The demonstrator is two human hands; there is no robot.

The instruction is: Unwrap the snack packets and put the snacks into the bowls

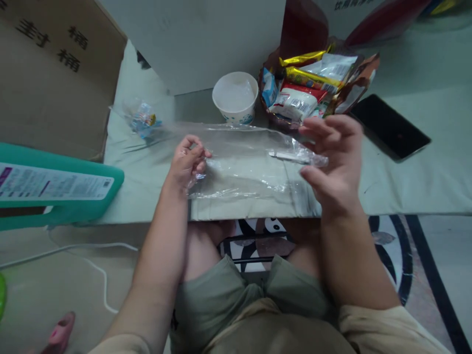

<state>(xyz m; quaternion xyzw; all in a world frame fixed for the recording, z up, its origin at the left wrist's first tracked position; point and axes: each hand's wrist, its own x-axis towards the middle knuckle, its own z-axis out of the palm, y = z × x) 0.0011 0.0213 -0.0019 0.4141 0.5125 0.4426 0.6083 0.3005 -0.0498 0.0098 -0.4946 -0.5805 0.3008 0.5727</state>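
Observation:
A clear plastic bag (239,169) is stretched flat above the front of the covered table. My left hand (189,163) pinches its left end with curled fingers. Inside or under the film near the right end lies a slim white strip (289,157); which of the two I cannot tell. My right hand (337,157) is slightly blurred, its thumb and fingers spread around the bag's crumpled right end without visibly closing on it. Behind the bag stands a white paper cup (236,96) with a blue pattern at its base.
A basket (271,115) of wrapped snacks (300,98) stands right of the cup, beside a black phone (391,127). Crumpled wrappers (143,118) lie at left. A cardboard box (55,83) and a green container (73,189) flank the left side. A white cable (105,275) runs across the floor.

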